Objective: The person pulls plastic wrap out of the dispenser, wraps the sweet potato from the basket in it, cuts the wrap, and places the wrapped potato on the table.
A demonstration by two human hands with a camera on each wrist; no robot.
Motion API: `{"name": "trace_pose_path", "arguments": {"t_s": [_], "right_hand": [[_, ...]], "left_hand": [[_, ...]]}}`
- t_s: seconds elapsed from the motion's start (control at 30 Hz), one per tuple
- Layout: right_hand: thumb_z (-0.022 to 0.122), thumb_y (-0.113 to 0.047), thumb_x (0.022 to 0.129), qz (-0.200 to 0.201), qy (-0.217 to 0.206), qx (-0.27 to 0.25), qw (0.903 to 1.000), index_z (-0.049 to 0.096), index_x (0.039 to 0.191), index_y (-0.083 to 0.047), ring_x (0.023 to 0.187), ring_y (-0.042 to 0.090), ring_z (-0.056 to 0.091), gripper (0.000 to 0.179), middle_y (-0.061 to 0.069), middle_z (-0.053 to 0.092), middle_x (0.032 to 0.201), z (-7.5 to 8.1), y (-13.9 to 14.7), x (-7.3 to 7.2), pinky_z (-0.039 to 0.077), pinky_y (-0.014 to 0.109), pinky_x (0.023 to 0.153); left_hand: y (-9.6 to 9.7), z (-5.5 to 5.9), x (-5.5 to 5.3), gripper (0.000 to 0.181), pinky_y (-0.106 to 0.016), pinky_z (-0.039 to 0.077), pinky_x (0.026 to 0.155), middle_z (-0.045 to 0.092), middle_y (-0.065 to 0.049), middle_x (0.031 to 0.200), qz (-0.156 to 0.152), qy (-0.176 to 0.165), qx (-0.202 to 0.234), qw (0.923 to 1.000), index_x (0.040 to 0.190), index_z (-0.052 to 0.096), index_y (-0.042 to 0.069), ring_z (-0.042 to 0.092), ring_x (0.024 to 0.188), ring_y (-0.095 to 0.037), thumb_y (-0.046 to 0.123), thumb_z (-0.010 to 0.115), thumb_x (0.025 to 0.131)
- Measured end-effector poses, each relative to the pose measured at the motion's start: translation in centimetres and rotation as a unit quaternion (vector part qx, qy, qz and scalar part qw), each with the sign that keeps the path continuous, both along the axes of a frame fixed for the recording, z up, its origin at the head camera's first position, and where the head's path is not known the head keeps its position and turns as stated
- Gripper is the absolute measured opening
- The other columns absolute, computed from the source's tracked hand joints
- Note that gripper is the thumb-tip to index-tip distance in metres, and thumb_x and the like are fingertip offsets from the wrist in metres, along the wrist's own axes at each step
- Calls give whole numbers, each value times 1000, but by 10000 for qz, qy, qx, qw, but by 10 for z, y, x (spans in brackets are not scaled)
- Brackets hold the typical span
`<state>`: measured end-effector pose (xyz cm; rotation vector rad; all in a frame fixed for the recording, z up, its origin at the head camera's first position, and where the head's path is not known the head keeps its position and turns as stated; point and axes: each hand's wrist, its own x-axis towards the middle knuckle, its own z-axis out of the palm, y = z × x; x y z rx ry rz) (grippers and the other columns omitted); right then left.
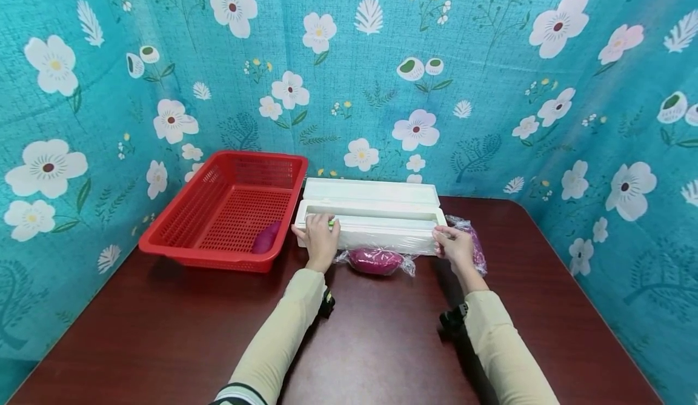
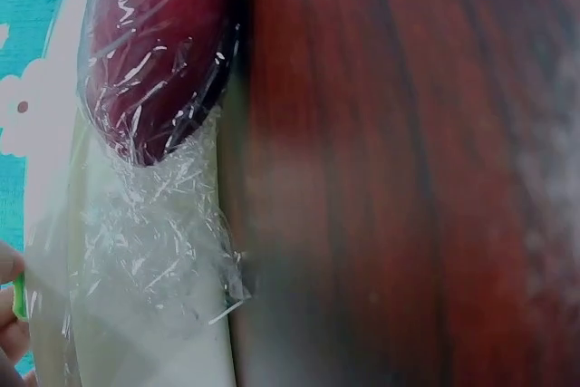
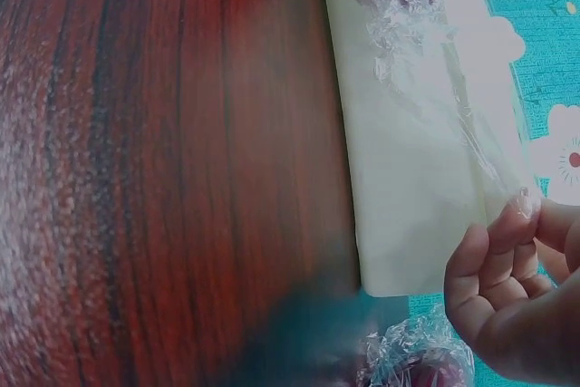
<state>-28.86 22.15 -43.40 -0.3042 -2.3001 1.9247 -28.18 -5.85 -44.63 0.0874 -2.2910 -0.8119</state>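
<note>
The white cling film dispenser (image 1: 360, 238) stands lid-up on the tabletop (image 1: 382, 338). At its left end, the left hand (image 1: 320, 242) has bent fingers around a green slider (image 1: 331, 223); the right hand (image 1: 455, 250) pinches the cling film (image 1: 417, 243) at the other end, fingers curled. A wrapped sweet potato (image 1: 375, 261) lies just in front (a bare sweet potato (image 1: 266, 238) sits in the red basket (image 1: 204, 254)).

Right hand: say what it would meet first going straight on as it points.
The right hand would likely meet the white box first, at its right end; depth there is unclear.
</note>
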Motion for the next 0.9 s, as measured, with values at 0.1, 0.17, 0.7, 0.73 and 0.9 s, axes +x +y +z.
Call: {"name": "trace_pose_path", "arguments": {"t_s": [0.1, 0.17, 0.7, 0.73, 0.9], "right_hand": [[56, -5, 87, 43, -4, 9, 10000, 56, 110, 10, 45, 5, 48, 27, 0, 53, 60, 1, 0, 1, 45, 21, 42], [56, -5, 87, 19, -30, 10, 10000, 56, 110, 11, 45, 5, 48, 28, 1, 53, 60, 2, 0, 2, 45, 21, 42], [56, -4, 87, -21, 1, -63, 10000, 55, 111, 12, 45, 5, 48, 29, 1, 53, 61, 2, 3, 6, 45, 20, 42], [56, -4, 86, -33, 6, -151, 9999, 56, 111, 11, 46, 5, 48, 29, 1, 53, 61, 3, 3, 6, 45, 20, 42], [55, -10, 88, 230, -147, -443, 9986, 50, 120, 9, 48, 6, 53, 37, 0, 58, 61, 3, 5, 9, 48, 22, 47]], "left_hand": [[-3, 0, 0, 9, -64, 13, 92, 64, -7, 83, 96, 194, 71, 9997, 83, 68, 5, 51, 91, -25, 11, 62, 81], [-6, -1, 1, 7, -56, 22, 90, 64, -8, 83, 217, 376, 106, 9990, 82, 68, 3, 52, 90, -26, 7, 62, 80], [-18, 0, 0, 28, -43, 38, 70, 63, -11, 85, 450, 610, 288, 9967, 85, 67, 1, 53, 84, -29, -14, 47, 74], [-18, 1, 0, 29, -43, 39, 70, 63, -11, 84, 477, 626, 311, 9964, 85, 68, 2, 53, 83, -29, -14, 47, 73], [-16, 2, 1, 23, -45, 33, 78, 63, -9, 83, 499, 498, 273, 9971, 82, 67, 3, 51, 85, -28, -7, 48, 75]]}}
